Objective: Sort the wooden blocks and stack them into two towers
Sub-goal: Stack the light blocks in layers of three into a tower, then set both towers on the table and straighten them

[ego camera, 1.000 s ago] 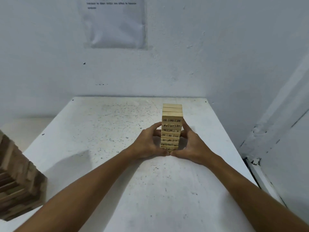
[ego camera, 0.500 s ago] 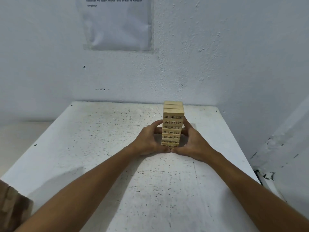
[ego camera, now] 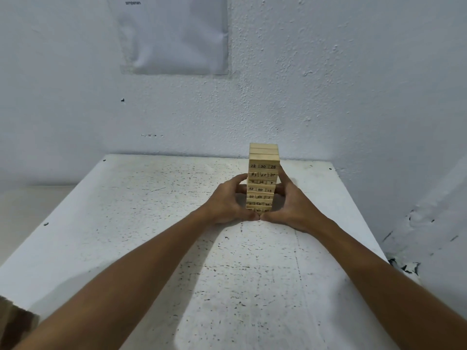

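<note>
Head view: left hand (ego camera: pixel 228 202), right hand (ego camera: pixel 290 205) hide tower (ego camera: pixel 263 170) base.

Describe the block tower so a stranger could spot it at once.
On the speckled white table, towards its far edge near the white wall, stands the pale wooden block tower. Both hands, left hand and right hand, cup its lower half. Printed numbers mark its block ends.

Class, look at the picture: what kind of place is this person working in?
Probably a plain indoor workroom corner: a speckled white table against rough white walls, a printed sheet stuck up, and both hands around a tower of numbered wooden blocks.
</note>
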`<state>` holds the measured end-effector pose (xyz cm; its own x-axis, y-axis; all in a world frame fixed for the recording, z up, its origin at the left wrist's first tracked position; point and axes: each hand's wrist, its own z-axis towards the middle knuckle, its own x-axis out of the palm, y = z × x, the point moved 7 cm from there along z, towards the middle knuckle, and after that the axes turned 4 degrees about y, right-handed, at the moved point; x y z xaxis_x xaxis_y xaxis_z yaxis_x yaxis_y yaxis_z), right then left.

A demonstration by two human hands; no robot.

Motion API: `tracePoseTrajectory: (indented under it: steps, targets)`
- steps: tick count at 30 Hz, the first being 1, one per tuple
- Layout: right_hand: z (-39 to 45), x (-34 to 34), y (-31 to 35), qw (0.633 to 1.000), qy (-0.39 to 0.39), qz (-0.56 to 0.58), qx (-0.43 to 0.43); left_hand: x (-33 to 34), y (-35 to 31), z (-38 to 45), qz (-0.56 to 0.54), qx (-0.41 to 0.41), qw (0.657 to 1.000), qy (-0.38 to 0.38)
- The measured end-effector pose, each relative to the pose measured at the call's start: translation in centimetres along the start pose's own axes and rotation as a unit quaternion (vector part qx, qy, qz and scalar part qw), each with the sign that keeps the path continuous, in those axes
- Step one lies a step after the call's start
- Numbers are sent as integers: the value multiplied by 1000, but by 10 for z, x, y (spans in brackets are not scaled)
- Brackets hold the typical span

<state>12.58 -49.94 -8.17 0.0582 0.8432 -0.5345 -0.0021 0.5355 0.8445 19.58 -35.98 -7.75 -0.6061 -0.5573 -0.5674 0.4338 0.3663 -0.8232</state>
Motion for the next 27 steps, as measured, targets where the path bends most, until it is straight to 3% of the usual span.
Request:
tracePoseTrajectory:
  steps: [9,14,19,27]
  targets:
    - [-9,1,8,1000,-7,3,0,1,-1,-5,12,-12,1000,-6]
    - [-26,1,14,999,-28,-5,23,-2,0,-20,32,-49,997,-45]
    - [-56,1,14,996,-75,-20,53,-3,0,-51,46,-76,992,-86]
    - [-136,31,37,991,-119,-26,56,8,-10,-129,89,-64,991,-76]
